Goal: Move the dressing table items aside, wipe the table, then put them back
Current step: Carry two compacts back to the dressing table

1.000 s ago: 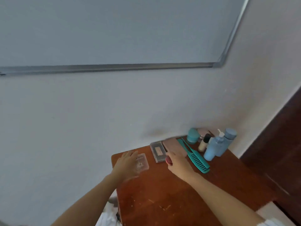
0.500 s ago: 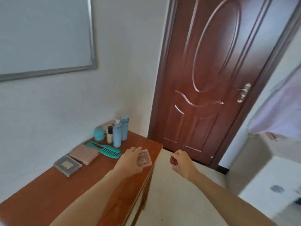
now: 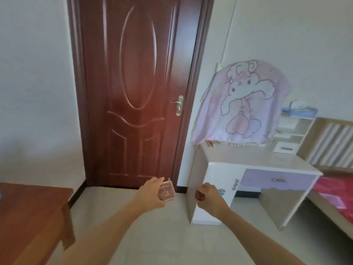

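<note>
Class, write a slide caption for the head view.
Left hand holds a clear case, right hand pinches a dark-red item, facing the white dressing table.

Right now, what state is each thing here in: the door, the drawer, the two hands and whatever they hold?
Door: closed.
Purple drawer: shut.
Left hand: grips a clear case, held in the air.
Right hand: fingers curled round a small dark red item.
Pink cloth: hanging, draped.
</note>
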